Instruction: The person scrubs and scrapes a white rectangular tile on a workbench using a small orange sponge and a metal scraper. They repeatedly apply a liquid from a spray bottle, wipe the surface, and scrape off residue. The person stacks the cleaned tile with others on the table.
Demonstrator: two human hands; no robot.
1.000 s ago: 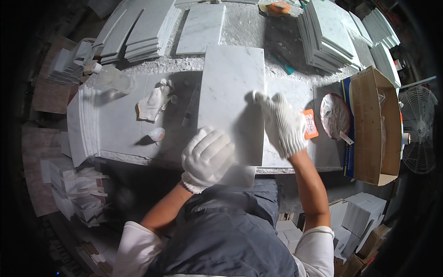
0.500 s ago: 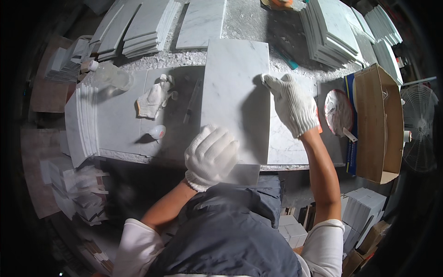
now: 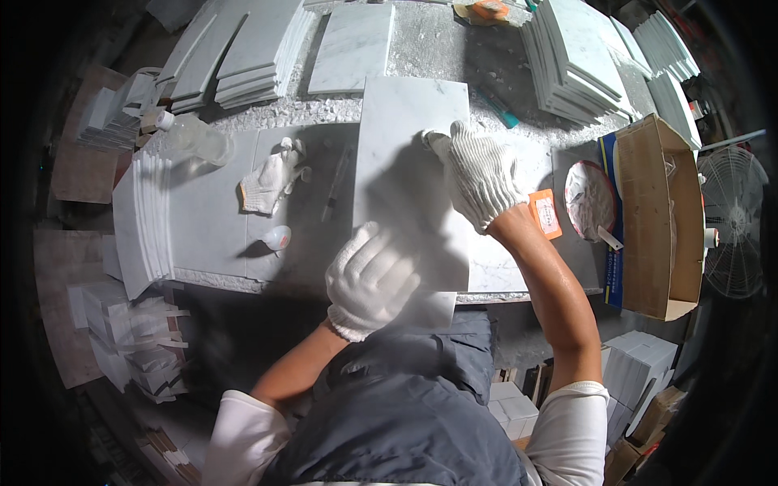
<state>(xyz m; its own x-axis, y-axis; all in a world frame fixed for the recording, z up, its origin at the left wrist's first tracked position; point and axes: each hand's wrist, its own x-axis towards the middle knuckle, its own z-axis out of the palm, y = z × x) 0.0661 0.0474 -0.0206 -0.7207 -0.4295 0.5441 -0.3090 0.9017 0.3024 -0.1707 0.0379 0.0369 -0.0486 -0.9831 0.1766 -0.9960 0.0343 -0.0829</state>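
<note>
A long white marble tile (image 3: pixel 412 109) with faint grey veins lies lengthwise before me, its near end over the front edge of the bench. My left hand (image 3: pixel 369 279), in a white knit glove, rests on its near left part with fingers stretched out. Over the tile's right side is my right hand (image 3: pixel 485 176), gloved alike. Its fingers are curled closed and the thumb side points left; whatever they may hold is hidden. An orange-edged packet (image 3: pixel 545 214) lies right of my right wrist. Left of the tile are a spare glove (image 3: pixel 271 180) and a small white bulb-shaped thing (image 3: pixel 277 237).
Stacked tiles stand at the far left (image 3: pixel 263 53) and far right (image 3: pixel 567 65). A clear bottle (image 3: pixel 198 139) lies at left. A round dish of white paste (image 3: pixel 590 200) sits beside an open cardboard box (image 3: pixel 648 215). A teal-handled tool (image 3: pixel 506 118) lies beyond the tile; a fan (image 3: pixel 733 219) stands at right.
My right hand has moved left and slightly nearer, from the tile's right edge onto its face. The orange-edged packet has come into fuller view. My left hand has stayed nearly in place.
</note>
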